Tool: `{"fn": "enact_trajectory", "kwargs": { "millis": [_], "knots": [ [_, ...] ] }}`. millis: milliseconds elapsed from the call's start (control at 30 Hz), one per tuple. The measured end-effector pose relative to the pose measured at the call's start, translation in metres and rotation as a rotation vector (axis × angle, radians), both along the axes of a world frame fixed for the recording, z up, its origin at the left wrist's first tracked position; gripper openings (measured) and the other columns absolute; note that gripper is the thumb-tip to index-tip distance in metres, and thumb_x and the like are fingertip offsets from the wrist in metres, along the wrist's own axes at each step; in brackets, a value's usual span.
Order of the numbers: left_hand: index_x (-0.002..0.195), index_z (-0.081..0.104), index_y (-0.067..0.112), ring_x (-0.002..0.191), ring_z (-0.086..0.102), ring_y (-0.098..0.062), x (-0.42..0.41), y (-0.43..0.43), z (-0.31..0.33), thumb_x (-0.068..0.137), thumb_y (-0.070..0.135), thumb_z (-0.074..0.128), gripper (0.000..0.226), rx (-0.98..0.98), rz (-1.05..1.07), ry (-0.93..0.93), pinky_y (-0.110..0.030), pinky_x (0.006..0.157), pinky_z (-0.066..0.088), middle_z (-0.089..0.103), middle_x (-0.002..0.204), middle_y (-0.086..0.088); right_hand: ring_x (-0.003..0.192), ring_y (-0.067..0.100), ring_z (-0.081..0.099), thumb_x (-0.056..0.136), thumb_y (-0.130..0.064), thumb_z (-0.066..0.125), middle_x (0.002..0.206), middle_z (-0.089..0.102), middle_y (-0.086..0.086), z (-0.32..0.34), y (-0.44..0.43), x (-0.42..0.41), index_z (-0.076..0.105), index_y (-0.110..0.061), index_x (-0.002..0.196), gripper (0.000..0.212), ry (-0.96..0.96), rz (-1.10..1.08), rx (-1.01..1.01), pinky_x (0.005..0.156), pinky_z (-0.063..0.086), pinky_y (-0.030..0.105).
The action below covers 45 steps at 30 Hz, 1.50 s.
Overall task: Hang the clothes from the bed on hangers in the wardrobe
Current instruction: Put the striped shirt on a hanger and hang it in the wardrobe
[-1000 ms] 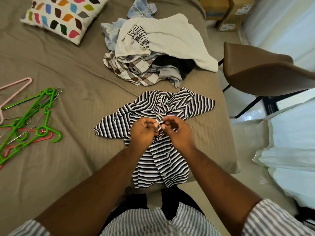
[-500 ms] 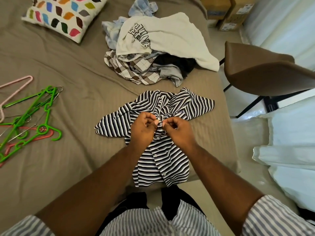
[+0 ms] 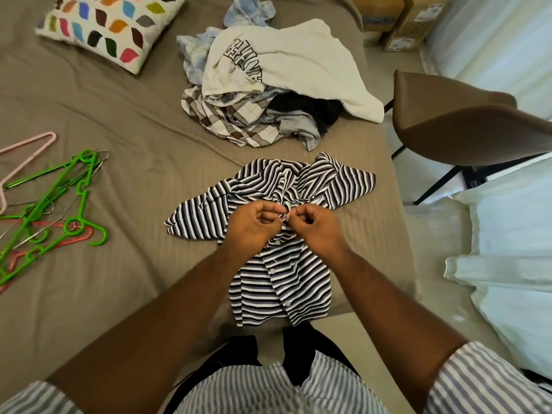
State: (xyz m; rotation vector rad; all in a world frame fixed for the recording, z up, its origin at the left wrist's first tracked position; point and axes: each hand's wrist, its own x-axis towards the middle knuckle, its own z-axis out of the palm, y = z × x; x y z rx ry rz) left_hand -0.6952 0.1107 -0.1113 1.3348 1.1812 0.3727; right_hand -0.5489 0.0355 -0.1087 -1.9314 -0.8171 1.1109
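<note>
Taupe bed (image 3: pixel 125 282) (chair (image 3: pixel 466 127) beside).

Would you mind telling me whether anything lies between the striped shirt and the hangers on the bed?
Nothing visible does: only bare bedsheet separates the striped shirt, pinched by the left hand and right hand, from the hangers.

Soft matt cloth of the striped shirt (image 3: pixel 280 276) is bunching under both hands; glossy plastic hangers (image 3: pixel 59 204) are lying left of them.
</note>
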Motion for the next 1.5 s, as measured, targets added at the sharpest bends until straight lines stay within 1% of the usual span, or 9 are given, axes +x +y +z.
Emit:
{"fn": "enact_trajectory", "kwargs": {
  "millis": [133,267,400,467,667,867,1067,1267,1500],
  "knots": [
    [0.1,0.074,0.019,0.078,0.067,-0.014,0.001,-0.002,0.002,0.082,-0.003,0.073,0.028,-0.021,0.03,-0.047,-0.037,0.086,0.059,0.074,0.09,-0.011,0.065,0.016,0.059,0.093,-0.014,0.069,0.072,0.068,0.009,-0.001,0.001,0.004,0.074,-0.015,0.089,0.007,0.055,0.025,0.009,0.073,0.059,0.049],
    [0.105,0.07,0.026,0.078,0.064,-0.017,-0.005,0.002,0.002,0.084,-0.002,0.071,0.036,0.018,-0.071,-0.098,-0.04,0.083,0.058,0.068,0.085,-0.009,0.065,0.016,0.061,0.094,-0.012,0.067,0.079,0.07,0.017,0.003,0.002,0.003,0.074,-0.009,0.09,0.009,0.16,-0.022,-0.048,0.067,0.061,0.041],
    [0.112,0.066,0.029,0.08,0.059,-0.02,-0.009,0.009,0.006,0.088,-0.002,0.069,0.04,0.027,-0.198,-0.144,-0.039,0.082,0.054,0.061,0.084,-0.005,0.061,0.016,0.056,0.095,-0.006,0.063,0.079,0.067,0.009,0.002,0.004,0.004,0.071,0.0,0.094,0.01,0.592,-0.158,-0.127,0.057,0.052,0.029],
    [0.116,0.065,0.028,0.087,0.062,-0.018,-0.009,0.011,0.007,0.09,-0.002,0.068,0.04,0.018,-0.223,-0.18,-0.037,0.09,0.054,0.061,0.086,-0.001,0.06,0.015,0.053,0.096,-0.005,0.062,0.079,0.064,0.008,0.001,0.004,0.009,0.07,-0.003,0.093,0.009,0.66,-0.164,-0.125,0.055,0.05,0.027],
    [0.123,0.064,0.024,0.09,0.068,-0.027,-0.005,0.007,-0.001,0.092,0.006,0.069,0.036,0.079,-0.211,-0.153,-0.039,0.092,0.056,0.068,0.086,0.0,0.059,0.014,0.054,0.097,-0.009,0.062,0.082,0.066,0.012,-0.002,0.003,0.016,0.071,0.002,0.094,0.014,0.411,-0.034,-0.11,0.056,0.051,0.029],
    [0.121,0.065,0.02,0.089,0.064,0.0,-0.002,0.005,-0.004,0.093,0.0,0.065,0.034,0.222,-0.227,-0.067,-0.013,0.085,0.049,0.067,0.09,0.007,0.058,0.016,0.052,0.095,-0.009,0.063,0.084,0.063,0.016,-0.005,0.001,0.01,0.07,0.005,0.093,0.016,0.45,-0.075,-0.118,0.055,0.05,0.03],
    [0.121,0.062,0.02,0.092,0.065,-0.011,0.004,0.003,-0.003,0.094,0.0,0.062,0.034,0.212,-0.2,-0.078,-0.02,0.088,0.052,0.066,0.096,-0.004,0.063,0.021,0.06,0.098,-0.023,0.065,0.073,0.061,0.005,-0.007,-0.003,0.017,0.067,0.006,0.097,0.029,0.471,-0.024,-0.03,0.067,0.057,0.038],
    [0.123,0.06,0.017,0.086,0.063,-0.003,0.009,-0.002,-0.003,0.094,0.003,0.065,0.033,0.15,-0.166,-0.097,-0.018,0.085,0.051,0.065,0.092,0.002,0.066,0.009,0.055,0.105,-0.025,0.051,0.075,0.06,-0.008,-0.013,-0.003,0.015,0.06,-0.015,0.091,0.019,-0.179,0.239,0.047,0.066,0.047,0.033],
    [0.126,0.058,0.007,0.098,0.063,-0.013,0.01,-0.014,0.001,0.093,0.001,0.066,0.035,-0.043,0.031,-0.203,-0.027,0.094,0.055,0.065,0.107,-0.015,0.075,0.013,0.054,0.1,-0.021,0.06,0.082,0.059,-0.005,-0.017,0.003,0.008,0.065,-0.015,0.092,0.011,-0.339,0.123,0.107,0.069,0.045,0.033]
  ]
}}
